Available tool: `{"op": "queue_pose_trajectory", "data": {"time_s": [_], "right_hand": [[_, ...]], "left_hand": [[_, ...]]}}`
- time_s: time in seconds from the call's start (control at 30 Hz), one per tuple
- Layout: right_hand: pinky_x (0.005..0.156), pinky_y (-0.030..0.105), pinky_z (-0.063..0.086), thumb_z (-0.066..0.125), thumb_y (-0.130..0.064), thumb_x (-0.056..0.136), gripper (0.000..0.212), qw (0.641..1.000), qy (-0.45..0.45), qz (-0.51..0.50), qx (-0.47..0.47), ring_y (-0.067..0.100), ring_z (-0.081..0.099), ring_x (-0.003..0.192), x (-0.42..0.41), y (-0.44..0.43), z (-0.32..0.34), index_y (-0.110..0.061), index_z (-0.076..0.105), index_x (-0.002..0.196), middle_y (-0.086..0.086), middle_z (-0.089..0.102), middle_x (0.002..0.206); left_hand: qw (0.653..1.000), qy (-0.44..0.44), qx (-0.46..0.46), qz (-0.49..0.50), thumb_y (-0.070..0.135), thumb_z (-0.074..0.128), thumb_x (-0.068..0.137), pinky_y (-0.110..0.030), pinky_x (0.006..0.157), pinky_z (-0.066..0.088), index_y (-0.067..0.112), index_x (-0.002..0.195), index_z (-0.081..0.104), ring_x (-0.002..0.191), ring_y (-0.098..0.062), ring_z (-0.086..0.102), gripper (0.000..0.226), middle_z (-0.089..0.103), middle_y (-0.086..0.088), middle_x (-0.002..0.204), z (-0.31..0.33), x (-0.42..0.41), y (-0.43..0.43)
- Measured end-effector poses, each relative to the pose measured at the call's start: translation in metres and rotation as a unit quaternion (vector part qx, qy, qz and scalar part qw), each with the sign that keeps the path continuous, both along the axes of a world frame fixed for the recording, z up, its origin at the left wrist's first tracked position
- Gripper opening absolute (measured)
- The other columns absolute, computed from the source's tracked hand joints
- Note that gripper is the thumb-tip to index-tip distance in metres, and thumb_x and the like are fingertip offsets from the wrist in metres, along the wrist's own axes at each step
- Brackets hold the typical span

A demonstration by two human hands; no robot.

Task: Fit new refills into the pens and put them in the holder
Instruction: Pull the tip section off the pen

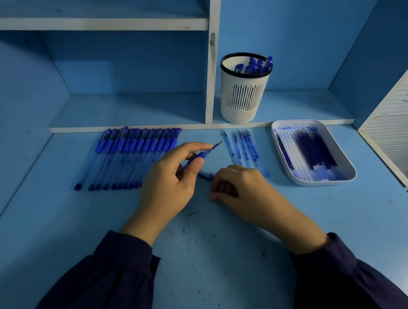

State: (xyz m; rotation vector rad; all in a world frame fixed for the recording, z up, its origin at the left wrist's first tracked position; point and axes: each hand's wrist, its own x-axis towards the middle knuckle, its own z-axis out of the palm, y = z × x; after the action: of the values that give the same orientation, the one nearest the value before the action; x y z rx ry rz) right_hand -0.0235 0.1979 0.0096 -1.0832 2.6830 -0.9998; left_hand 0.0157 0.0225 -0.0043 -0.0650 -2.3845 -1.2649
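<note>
My left hand (172,175) pinches a blue pen (206,152) near its tip, the point aimed up and to the right. My right hand (237,186) rests on the desk with curled fingers beside a pen cap (206,175); whether it grips anything I cannot tell. A row of capped blue pens (132,157) lies at the back left. Several used refills (244,149) lie between the hands and a white tray (282,145) of dark new refills (314,149). A white slotted holder (245,99) with several pens stands on the low shelf.
The blue desk (209,255) carries ink specks near the front. A white shelf divider (210,72) rises left of the holder. A white slatted panel (403,126) borders the right side.
</note>
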Motion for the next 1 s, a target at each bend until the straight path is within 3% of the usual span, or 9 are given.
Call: {"op": "queue_pose_trajectory", "data": {"time_s": [0.23,0.37,0.47,0.57,0.67,0.77,0.87,1.0], "right_hand": [[0.074,0.008,0.047,0.072,-0.014,0.084,0.016,0.991,-0.06,-0.084,-0.088,0.005,0.063,0.078,-0.01,0.012,0.01,-0.014,0.072,0.1,-0.006,0.068,0.085],[0.072,0.016,0.049,0.069,-0.014,0.087,0.023,0.939,-0.151,-0.131,-0.281,0.004,0.063,0.072,-0.011,0.008,0.015,-0.017,0.067,0.11,-0.008,0.069,0.081],[0.074,0.018,0.051,0.067,-0.01,0.088,0.017,0.917,-0.178,-0.115,-0.339,0.009,0.065,0.075,-0.01,0.008,0.02,-0.017,0.067,0.104,0.0,0.07,0.081],[0.074,0.021,0.052,0.066,-0.01,0.089,0.007,0.911,-0.213,-0.101,-0.339,0.015,0.067,0.076,-0.01,0.01,0.022,-0.008,0.069,0.095,0.01,0.071,0.082],[0.073,0.027,0.055,0.061,-0.008,0.091,0.007,0.907,-0.228,-0.095,-0.342,0.015,0.067,0.075,-0.012,0.013,0.022,-0.001,0.064,0.092,0.009,0.07,0.08],[0.069,0.026,0.056,0.053,-0.003,0.095,0.007,0.867,-0.236,-0.124,-0.422,0.015,0.068,0.069,-0.015,0.015,0.027,-0.003,0.058,0.09,0.004,0.071,0.074],[0.07,0.023,0.055,0.053,-0.003,0.096,0.006,0.845,-0.199,-0.169,-0.468,0.015,0.068,0.068,-0.015,0.016,0.027,-0.003,0.058,0.099,0.003,0.071,0.071],[0.079,0.023,0.051,0.06,0.001,0.091,0.025,0.845,-0.149,-0.15,-0.491,0.015,0.063,0.079,-0.003,0.007,0.024,-0.011,0.06,0.113,0.01,0.065,0.085]], "left_hand": [[1.0,-0.002,-0.007,-0.012,0.033,0.054,0.097,-0.019,0.051,0.038,0.045,0.119,0.063,0.052,-0.015,0.044,0.027,0.065,0.014,0.094,0.001,0.001,0.001],[0.999,0.002,-0.005,-0.033,0.015,0.06,0.099,-0.007,0.059,0.037,0.033,0.118,0.067,0.064,0.005,0.055,0.027,0.063,0.026,0.092,0.006,0.005,0.006],[0.999,0.01,-0.017,-0.042,0.008,0.061,0.097,-0.004,0.062,0.037,0.026,0.117,0.069,0.067,0.012,0.055,0.028,0.064,0.025,0.095,0.009,0.007,0.01],[0.998,0.012,-0.02,-0.05,0.006,0.062,0.096,-0.004,0.063,0.039,0.025,0.117,0.069,0.068,0.013,0.055,0.029,0.066,0.021,0.097,0.011,0.008,0.012],[0.998,0.006,-0.012,-0.058,0.006,0.061,0.097,-0.004,0.063,0.039,0.027,0.117,0.068,0.066,0.011,0.056,0.029,0.065,0.027,0.095,0.01,0.008,0.013],[0.999,-0.009,-0.004,-0.053,0.014,0.06,0.098,-0.01,0.058,0.038,0.04,0.117,0.066,0.058,-0.003,0.052,0.032,0.067,0.02,0.093,0.007,0.007,0.01],[0.999,-0.015,-0.009,-0.038,0.02,0.06,0.099,-0.015,0.055,0.038,0.048,0.115,0.063,0.056,-0.007,0.05,0.032,0.067,0.018,0.094,0.004,0.005,0.008],[1.0,-0.005,-0.004,-0.029,0.023,0.058,0.099,-0.015,0.055,0.037,0.046,0.117,0.064,0.055,-0.009,0.048,0.03,0.066,0.015,0.094,0.001,0.004,0.008]]}}
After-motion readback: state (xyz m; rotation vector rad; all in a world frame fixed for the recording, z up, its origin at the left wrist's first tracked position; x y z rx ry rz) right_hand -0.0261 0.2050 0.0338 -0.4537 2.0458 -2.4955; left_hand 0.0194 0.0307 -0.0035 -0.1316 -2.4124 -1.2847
